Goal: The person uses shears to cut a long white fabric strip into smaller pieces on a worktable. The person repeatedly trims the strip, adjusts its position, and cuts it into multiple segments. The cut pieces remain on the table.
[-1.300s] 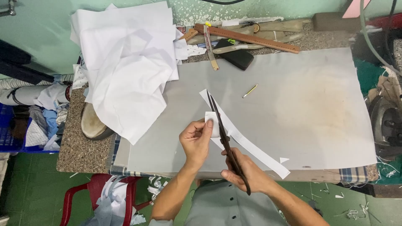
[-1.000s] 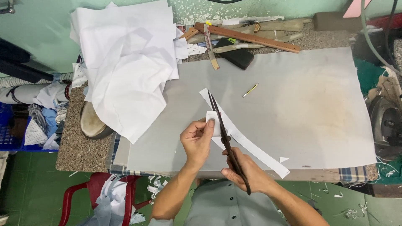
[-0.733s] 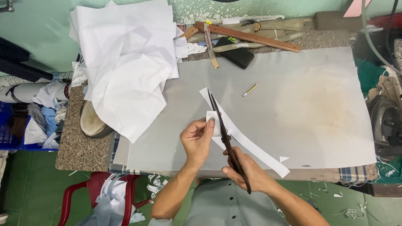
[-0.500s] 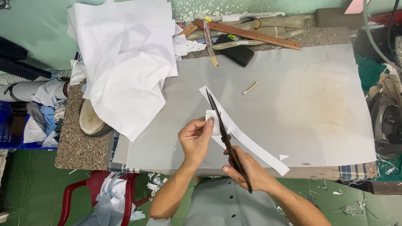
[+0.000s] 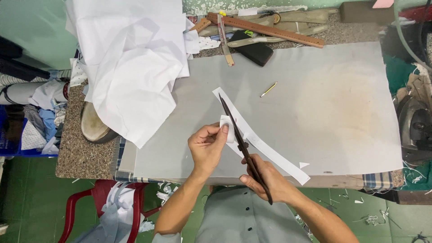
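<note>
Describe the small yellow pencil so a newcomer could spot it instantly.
Start at the large grey sheet covering the worktable. Beyond the tips of the dark scissors lies a short, thin yellow pencil, alone on bare grey; the brown wooden ruler farther back is much longer.

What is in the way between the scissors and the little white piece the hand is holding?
Nothing visible. The left hand pinches the small white piece right against the blades of the scissors, which the right hand holds. The long white strip lies underneath on the grey sheet, not between them.
</note>
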